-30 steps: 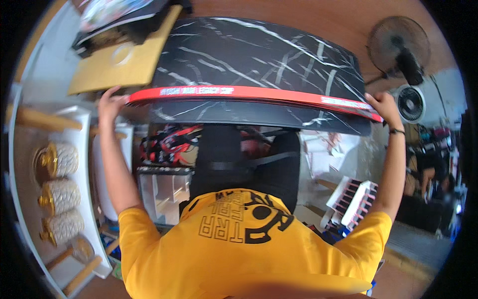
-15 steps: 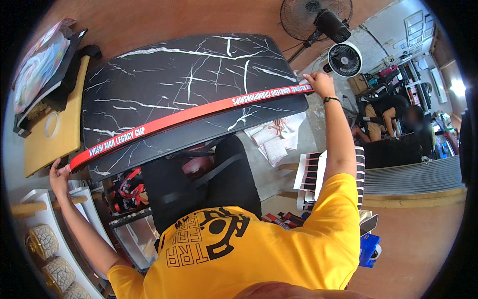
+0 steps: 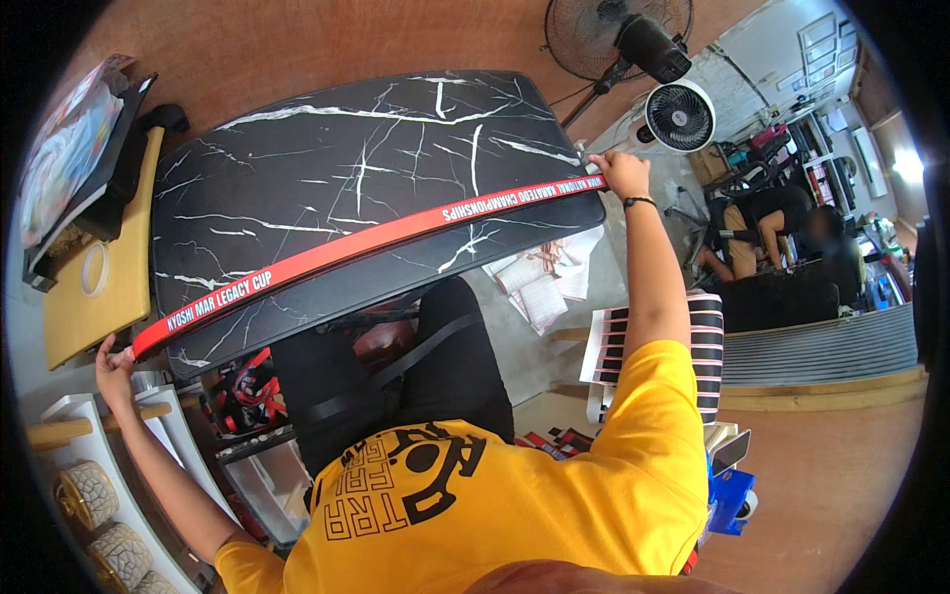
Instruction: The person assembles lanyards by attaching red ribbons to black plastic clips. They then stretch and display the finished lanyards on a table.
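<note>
A long red ribbon with white lettering is stretched over a black, white-veined marble-pattern tabletop. Its far right end is pinched in my right hand, just past the table's right edge. At the opposite end, my left hand pinches the ribbon beyond the near left corner of the table. The ribbon spans slantwise between the two, rising toward the right, with a dark edge showing along its lower side.
Left of the table, a tan board bears a tape roll. White racks with patterned rolls stand at lower left. Papers lie right of my legs. Two fans stand at the back; a person bends over at far right.
Both hands hold the same ends, and the ribbon stays taut between them. The view has shifted slightly; hands and ribbon hardly move against the table.
</note>
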